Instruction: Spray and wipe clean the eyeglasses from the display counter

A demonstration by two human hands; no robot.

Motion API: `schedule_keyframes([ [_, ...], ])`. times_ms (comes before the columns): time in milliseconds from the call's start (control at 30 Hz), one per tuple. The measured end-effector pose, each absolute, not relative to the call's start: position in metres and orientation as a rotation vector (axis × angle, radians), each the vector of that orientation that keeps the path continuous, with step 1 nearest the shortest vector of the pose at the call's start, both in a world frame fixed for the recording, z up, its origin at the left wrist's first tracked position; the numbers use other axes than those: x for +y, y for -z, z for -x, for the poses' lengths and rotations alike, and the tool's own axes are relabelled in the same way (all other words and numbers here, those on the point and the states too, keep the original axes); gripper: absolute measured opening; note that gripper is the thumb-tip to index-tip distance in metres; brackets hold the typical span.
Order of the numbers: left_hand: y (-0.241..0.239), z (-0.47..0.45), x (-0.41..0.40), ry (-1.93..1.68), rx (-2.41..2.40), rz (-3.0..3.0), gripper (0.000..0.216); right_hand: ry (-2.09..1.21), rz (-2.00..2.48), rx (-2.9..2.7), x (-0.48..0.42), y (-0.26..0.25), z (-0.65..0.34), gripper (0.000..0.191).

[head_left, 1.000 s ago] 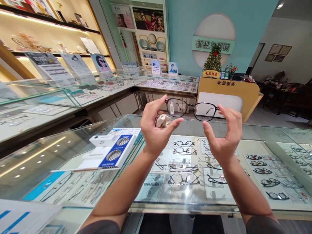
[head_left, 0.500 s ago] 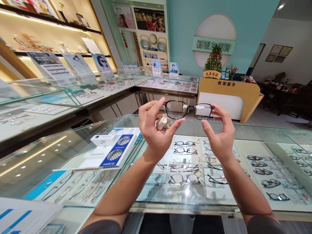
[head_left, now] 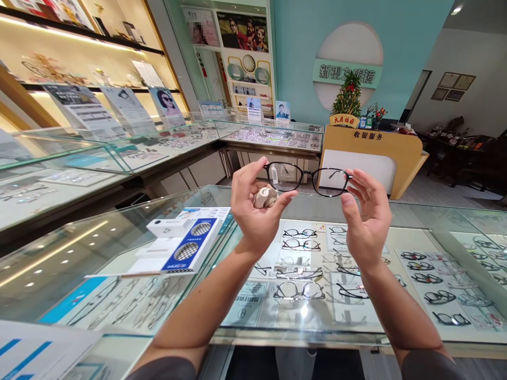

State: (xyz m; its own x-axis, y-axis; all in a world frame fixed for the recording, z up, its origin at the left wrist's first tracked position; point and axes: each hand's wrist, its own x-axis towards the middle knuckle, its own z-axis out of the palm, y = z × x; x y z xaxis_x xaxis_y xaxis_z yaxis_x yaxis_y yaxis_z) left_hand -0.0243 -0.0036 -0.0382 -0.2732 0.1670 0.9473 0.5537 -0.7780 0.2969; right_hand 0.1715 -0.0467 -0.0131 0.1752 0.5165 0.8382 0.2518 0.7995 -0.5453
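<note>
A pair of black-rimmed eyeglasses (head_left: 307, 173) is held up level above the glass display counter. At its left end, my left hand (head_left: 255, 208) grips the frame between fingers and thumb. A crumpled whitish cloth (head_left: 262, 197) is tucked in the same palm. My right hand (head_left: 368, 216) closes round the other end, with the fingertips at the right hinge and the thumb below it. The temple arms point away from me and partly show through the lenses.
Below my hands is the glass counter (head_left: 237, 335) with rows of eyeglass frames (head_left: 300, 290) inside. A blue and white box (head_left: 192, 245) sits at the left. Farther back stand more glass cases (head_left: 273, 138) and a wooden cashier desk (head_left: 407, 153).
The eyeglasses have tilted slightly, their right end lower, and the temple arms now show through the lenses. My right hand has shifted a little to the right, its thumb off the lower rim.
</note>
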Motion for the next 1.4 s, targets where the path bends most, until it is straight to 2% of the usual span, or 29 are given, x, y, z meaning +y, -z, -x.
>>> schedule_keyframes([
  [233,0.040,0.021,-0.004,2.135,-0.918,1.713,0.073,-0.269,0.734,-1.335,-0.047,0.007,-0.172,0.029],
  [433,0.036,0.018,-0.013,2.127,-0.780,1.737,0.058,-0.402,0.689,-1.329,-0.045,0.007,-0.175,0.027],
  [700,0.036,0.016,-0.016,2.161,-0.796,1.749,0.065,-0.607,0.634,-1.304,-0.041,0.006,-0.178,0.028],
  [1033,0.034,0.016,-0.019,2.143,-0.830,1.730,0.063,-0.743,0.558,-1.235,-0.037,0.005,-0.180,0.023],
  [1200,0.038,0.017,-0.016,2.136,-0.815,1.758,0.070,-0.818,0.595,-1.180,-0.038,0.003,-0.179,0.024],
  [1400,0.037,0.015,-0.021,2.243,-0.834,1.801,0.071,-0.826,0.608,-1.133,-0.038,0.001,-0.178,0.022],
])
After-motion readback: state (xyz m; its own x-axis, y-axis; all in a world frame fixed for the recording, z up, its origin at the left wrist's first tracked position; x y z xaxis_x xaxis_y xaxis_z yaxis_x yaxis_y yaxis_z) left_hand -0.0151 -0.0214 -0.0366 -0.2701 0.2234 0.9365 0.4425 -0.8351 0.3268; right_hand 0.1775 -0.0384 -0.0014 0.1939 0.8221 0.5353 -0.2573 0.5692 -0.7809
